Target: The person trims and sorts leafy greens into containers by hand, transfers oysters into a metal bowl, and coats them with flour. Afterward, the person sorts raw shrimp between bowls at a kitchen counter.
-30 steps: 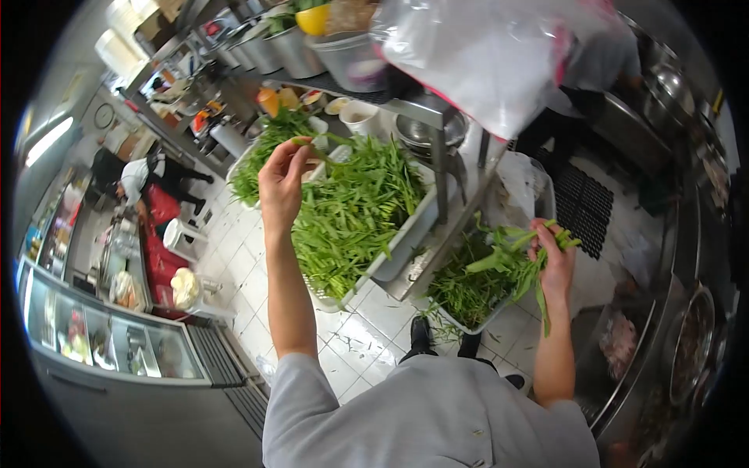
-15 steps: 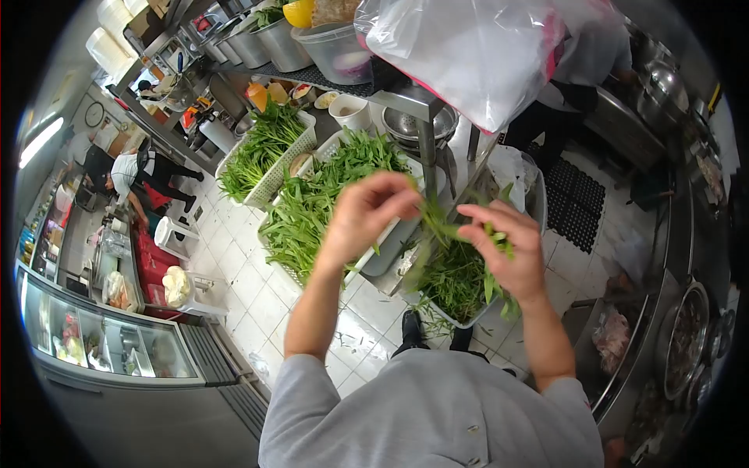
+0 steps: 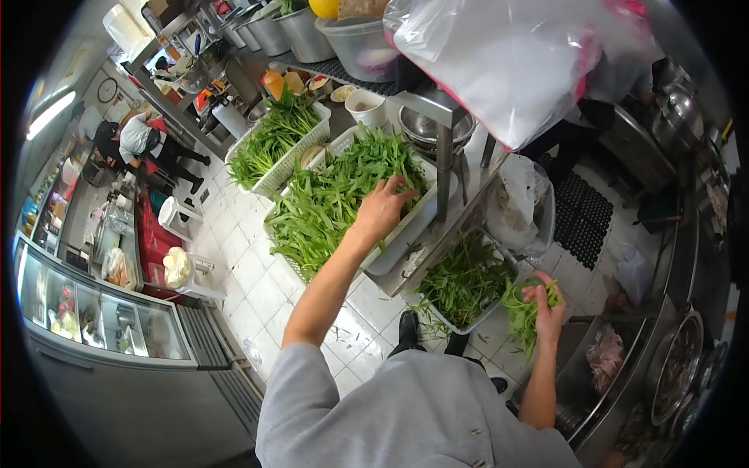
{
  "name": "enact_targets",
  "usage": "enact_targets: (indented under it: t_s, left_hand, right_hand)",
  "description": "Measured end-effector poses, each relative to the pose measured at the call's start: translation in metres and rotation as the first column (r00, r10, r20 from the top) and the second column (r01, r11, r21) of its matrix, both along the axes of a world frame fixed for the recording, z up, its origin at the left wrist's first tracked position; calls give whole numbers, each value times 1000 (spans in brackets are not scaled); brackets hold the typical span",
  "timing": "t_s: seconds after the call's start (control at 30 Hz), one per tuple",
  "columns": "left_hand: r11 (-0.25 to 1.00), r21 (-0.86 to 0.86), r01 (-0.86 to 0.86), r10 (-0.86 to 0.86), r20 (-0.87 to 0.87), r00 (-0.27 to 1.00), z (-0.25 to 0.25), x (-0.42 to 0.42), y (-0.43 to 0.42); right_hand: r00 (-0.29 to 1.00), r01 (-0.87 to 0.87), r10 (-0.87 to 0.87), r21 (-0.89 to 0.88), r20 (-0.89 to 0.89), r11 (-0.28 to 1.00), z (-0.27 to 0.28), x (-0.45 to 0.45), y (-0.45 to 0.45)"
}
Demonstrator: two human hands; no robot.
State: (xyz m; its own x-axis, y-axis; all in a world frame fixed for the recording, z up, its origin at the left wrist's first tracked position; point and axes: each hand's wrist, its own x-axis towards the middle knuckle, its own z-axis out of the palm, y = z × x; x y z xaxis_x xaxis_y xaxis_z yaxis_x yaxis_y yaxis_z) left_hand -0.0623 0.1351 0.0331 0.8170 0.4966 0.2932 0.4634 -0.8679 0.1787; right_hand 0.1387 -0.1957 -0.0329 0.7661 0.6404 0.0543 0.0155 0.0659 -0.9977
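My left hand (image 3: 380, 209) rests on the right side of a heap of long-leaved greens (image 3: 324, 207), its fingers loosely spread and curved over the leaves. The greens fill a white plastic basket (image 3: 417, 218). On the right, my right hand (image 3: 549, 309) is closed around a bunch of leafy greens (image 3: 521, 318) that hangs down from it. Between the hands, lower down, a tub (image 3: 511, 274) holds loose leaves and stems (image 3: 460, 288).
Behind stands a second white basket (image 3: 277, 178) of greens. A metal post (image 3: 445, 175) and a large plastic bag (image 3: 491, 70) hang close above the work. A lined bin (image 3: 519, 203) is at right. A person (image 3: 144, 140) bends at far left.
My hands have moved apart from working together on greens. The left has come down onto the basket's heap; the right has moved right and lower with its bunch.
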Motion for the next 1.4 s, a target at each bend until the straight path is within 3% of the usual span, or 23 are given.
enact_targets:
  t_s: [0.1, 0.2, 0.23, 0.27, 0.33, 0.4, 0.47, 0.53, 0.6, 0.67, 0.77, 0.87, 0.9, 1.0, 1.03, 1.13, 1.27, 1.3, 1.4]
  left_hand:
    - [980, -195, 33, 2, 175, 985, 10, -5, 20]
    - [970, -235, -58, 188, 581, 792, 66, -24, 24]
    - [902, -430, -45, 335, 628, 702, 74, -32, 28]
    - [858, -512, -50, 415, 633, 654, 83, -43, 29]
    - [812, -566, 144, 402, 720, 566, 101, -56, 21]
    - [784, -585, 209, 393, 727, 563, 116, -60, 3]
    - [742, -613, 271, 366, 709, 602, 120, -57, -14]
    - [683, -655, 325, 315, 664, 678, 116, -46, -33]
    - [619, -691, 372, 274, 634, 723, 109, -25, -55]
    - [554, -731, 399, 264, 609, 748, 102, -2, -79]
    - [525, -753, 395, 213, 566, 796, 93, 21, -98]
    - [609, -767, 203, 194, 392, 899, 89, 33, -108]
    - [625, -762, 171, 189, 360, 913, 84, 38, -111]
    - [733, -675, 84, 56, 182, 982, 83, 52, -118]
    - [827, -555, 87, 12, 172, 985, 84, 57, -123]
    - [939, -338, 61, 20, 231, 973, 49, 71, -117]
    - [877, -477, -53, 87, 48, 995, -20, 83, -95]
    - [880, -470, -72, 31, -94, 995, -22, 86, -100]
    - [590, -789, 173, 15, 225, 974, -26, 106, -127]
  right_hand:
    - [995, 95, -94, 39, -33, 995, 11, 6, -5]
    - [977, 213, -213, -33, -13, 977, 11, 19, -23]
    - [967, 249, -251, -35, -41, 968, 10, 25, -27]
    - [957, 279, -281, -41, -68, 960, 10, 27, -29]
    - [961, 271, -274, -76, -35, 960, 21, 30, -22]
    - [965, 259, -252, -149, 69, 954, 35, 30, -8]
    - [930, 137, -132, 11, 343, 991, 70, 20, 21]
    - [791, -93, -3, 126, 611, 988, 117, 9, 52]
    - [673, -298, 109, 133, 731, 945, 153, 0, 82]
    - [650, -389, 147, 161, 746, 907, 171, -11, 112]
    - [592, -523, 504, -175, 630, 834, 164, 3, 133]
    - [715, -594, 666, -318, 213, 739, 148, 20, 131]
    - [718, -667, 689, -186, 101, 722, 139, 22, 130]
    - [705, -690, 708, -275, -48, 669, 130, 41, 113]
    - [724, -669, 689, -255, -15, 698, 113, 49, 109]
    - [778, -617, 620, -319, -104, 720, 98, 73, 85]
    - [802, -598, 574, -216, -167, 772, 80, 92, 60]
    - [817, -574, 544, -188, -189, 797, 77, 93, 56]
    - [839, -518, 481, -103, -254, 849, 70, 91, 52]
